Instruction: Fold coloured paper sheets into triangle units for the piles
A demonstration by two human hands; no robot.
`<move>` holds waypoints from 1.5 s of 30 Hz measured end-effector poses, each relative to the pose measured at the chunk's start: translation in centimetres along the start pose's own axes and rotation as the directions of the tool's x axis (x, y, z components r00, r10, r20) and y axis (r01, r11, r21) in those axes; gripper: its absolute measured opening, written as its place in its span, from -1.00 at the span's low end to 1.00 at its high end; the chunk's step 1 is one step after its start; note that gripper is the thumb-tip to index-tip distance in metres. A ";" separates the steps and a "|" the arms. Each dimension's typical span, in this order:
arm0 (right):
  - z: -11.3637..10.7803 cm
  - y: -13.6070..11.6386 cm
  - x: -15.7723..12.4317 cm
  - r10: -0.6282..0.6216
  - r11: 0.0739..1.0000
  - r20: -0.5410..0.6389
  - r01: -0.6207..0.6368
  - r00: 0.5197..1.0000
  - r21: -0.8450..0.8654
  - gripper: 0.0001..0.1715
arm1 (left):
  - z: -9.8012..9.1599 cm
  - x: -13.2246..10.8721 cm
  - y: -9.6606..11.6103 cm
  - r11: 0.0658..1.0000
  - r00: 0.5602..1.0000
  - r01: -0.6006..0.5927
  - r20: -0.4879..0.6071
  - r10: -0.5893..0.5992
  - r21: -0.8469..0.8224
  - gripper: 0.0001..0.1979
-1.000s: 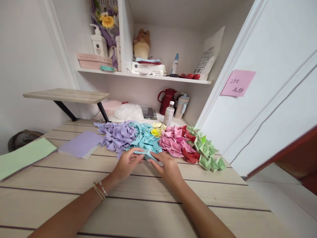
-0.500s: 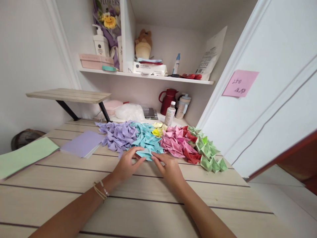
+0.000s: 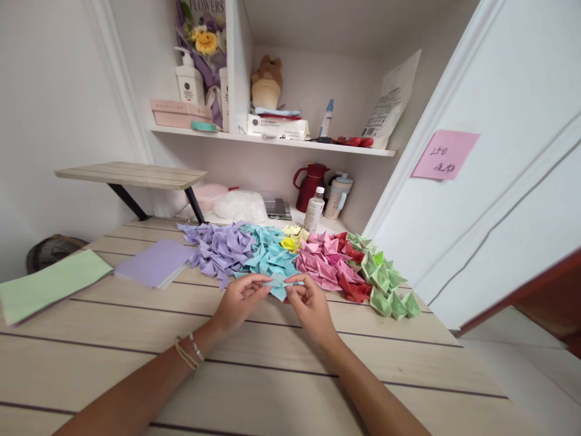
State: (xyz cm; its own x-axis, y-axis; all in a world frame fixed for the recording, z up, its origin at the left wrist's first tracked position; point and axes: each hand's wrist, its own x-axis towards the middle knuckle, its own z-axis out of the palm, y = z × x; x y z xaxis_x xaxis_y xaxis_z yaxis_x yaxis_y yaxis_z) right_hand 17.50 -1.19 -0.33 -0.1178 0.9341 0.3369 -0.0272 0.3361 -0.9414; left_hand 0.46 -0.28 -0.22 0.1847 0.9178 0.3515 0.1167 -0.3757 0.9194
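Observation:
My left hand and my right hand meet just above the wooden table, both pinching a folded light-blue paper piece between thumb and fingers. The piece hangs at the near edge of a pile of blue folded papers. Beside that pile lie purple folded papers, pink ones, red ones, a few yellow ones and green ones. Thin bracelets circle my left wrist.
A stack of purple sheets and a stack of green sheets lie at the left. A small raised shelf, a red jug, a bottle and a cup stand at the back. A white door with a pink note closes the right side.
The blue piece has been lifted off the table; both hands drew slightly nearer to me and now pinch it in the air. The view has shifted a little.

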 end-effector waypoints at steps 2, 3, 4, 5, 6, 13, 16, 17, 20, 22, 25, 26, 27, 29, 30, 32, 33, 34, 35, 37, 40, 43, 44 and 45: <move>0.0 0.1 0.2 0.008 0.997 0.021 -0.009 1.000 0.081 -0.78 | -0.1 0.1 -0.1 0.995 0.998 0.055 0.029 -0.053 -0.080 -0.79; -0.1 0.2 0.2 0.008 0.995 0.028 -0.011 1.000 0.099 -0.78 | -0.1 0.1 -0.1 0.993 0.998 0.059 0.021 -0.058 -0.099 -0.81; -0.1 0.3 0.3 0.010 0.995 0.031 -0.013 0.999 0.103 -0.78 | -0.2 0.2 -0.1 0.993 0.999 0.052 0.000 -0.052 -0.104 -0.84; -0.1 0.3 0.3 0.013 0.995 0.026 -0.016 1.000 0.097 -0.77 | -0.3 0.2 -0.1 0.995 0.999 0.037 -0.027 -0.040 -0.097 -0.86; -0.2 0.3 0.4 0.018 0.996 0.016 -0.020 1.000 0.084 -0.77 | -0.3 0.2 0.0 0.996 0.999 0.024 -0.046 -0.028 -0.083 -0.88; 0.1 0.2 0.4 0.084 0.985 -0.027 -0.078 0.996 0.157 -0.69 | -0.1 -0.1 0.8 0.994 0.999 0.017 -0.045 -0.022 -0.106 -0.89; 0.1 0.1 0.3 0.057 0.988 -0.034 -0.051 0.998 0.143 -0.72 | 0.0 -0.2 0.8 0.995 0.997 0.013 -0.078 -0.020 -0.095 -0.87; 0.1 0.1 0.3 0.039 0.994 -0.026 -0.036 0.999 0.103 -0.74 | -0.1 -0.2 0.8 0.997 0.996 0.010 -0.084 -0.016 -0.072 -0.88; -0.3 0.1 0.3 -0.036 0.995 0.001 0.036 0.999 -0.093 -0.71 | -0.4 0.0 0.6 0.999 0.998 0.013 -0.055 -0.015 -0.037 -0.82; -0.6 0.0 0.3 -0.122 0.961 0.026 0.125 0.992 -0.248 -0.60 | -0.5 0.1 0.5 0.999 1.000 0.013 0.000 -0.013 -0.039 -0.76; -1.1 0.0 0.4 -0.276 0.837 0.101 0.291 0.956 -0.463 -0.61 | -0.5 0.2 0.6 0.998 0.999 -0.022 0.030 0.021 0.063 -0.67; -1.2 0.0 0.4 -0.312 0.790 0.133 0.334 0.941 -0.513 -0.66 | -0.5 0.2 0.6 0.990 0.999 -0.049 0.018 0.047 0.131 -0.69; -1.3 0.0 0.3 -0.338 0.752 0.163 0.371 0.927 -0.545 -0.70 | -0.5 0.2 0.7 0.977 0.997 -0.077 0.005 0.077 0.201 -0.74; -1.4 0.1 0.3 -0.369 0.714 0.210 0.421 0.905 -0.559 -0.76 | -0.6 0.2 0.7 0.949 0.992 -0.118 -0.010 0.126 0.291 -0.82; -1.4 0.1 0.2 -0.380 0.712 0.219 0.435 0.899 -0.551 -0.77 | -0.6 0.2 0.6 0.949 0.992 -0.118 -0.005 0.125 0.292 -0.84; -1.2 0.0 0.1 -0.399 0.725 0.203 0.443 0.894 -0.527 -0.79 | -0.6 0.1 0.5 0.979 0.998 -0.062 0.018 0.059 0.192 -0.83; -1.1 0.0 0.1 -0.406 0.736 0.182 0.438 0.896 -0.515 -0.80 | -0.5 0.1 0.4 0.994 0.999 -0.017 0.032 0.013 0.108 -0.82; -1.0 -0.1 0.0 -0.405 0.749 0.163 0.429 0.900 -0.506 -0.79 | -0.4 0.1 0.3 0.999 0.999 0.027 0.046 -0.028 0.023 -0.81; -0.8 -0.2 -0.1 -0.395 0.761 0.149 0.414 0.906 -0.500 -0.78 | -0.4 0.1 0.3 0.997 0.997 0.057 0.053 -0.055 -0.045 -0.79; -0.6 -0.3 -0.2 -0.345 0.783 0.142 0.368 0.928 -0.502 -0.75 | -0.3 0.0 0.3 0.995 0.998 0.062 0.034 -0.059 -0.079 -0.78; -0.4 -0.4 -0.4 -0.254 0.805 0.140 0.290 0.957 -0.518 -0.71 | -0.3 0.0 0.6 0.995 0.999 -0.036 -0.006 0.037 0.093 -0.80; -0.5 -0.5 -0.5 -0.207 0.793 0.142 0.251 0.968 -0.555 -0.66 | -0.2 -0.1 1.1 0.940 0.983 -0.181 0.028 0.181 0.290 -0.80; -0.5 -0.6 -0.5 -0.197 0.784 0.148 0.246 0.969 -0.570 -0.64 | -0.2 -0.2 1.2 0.921 0.976 -0.217 0.044 0.214 0.325 -0.78; -0.5 -0.6 -0.5 -0.188 0.780 0.155 0.243 0.970 -0.577 -0.63 | 0.0 -0.3 1.2 0.911 0.971 -0.238 0.048 0.236 0.338 -0.77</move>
State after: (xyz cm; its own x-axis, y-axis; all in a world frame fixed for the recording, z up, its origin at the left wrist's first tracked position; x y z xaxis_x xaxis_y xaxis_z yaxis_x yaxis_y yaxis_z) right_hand 18.11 -1.82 0.07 -0.2628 0.8241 0.5019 0.5226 0.5588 -0.6439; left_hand 0.51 -1.04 0.82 0.2539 0.7961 0.5493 0.3922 -0.6039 0.6939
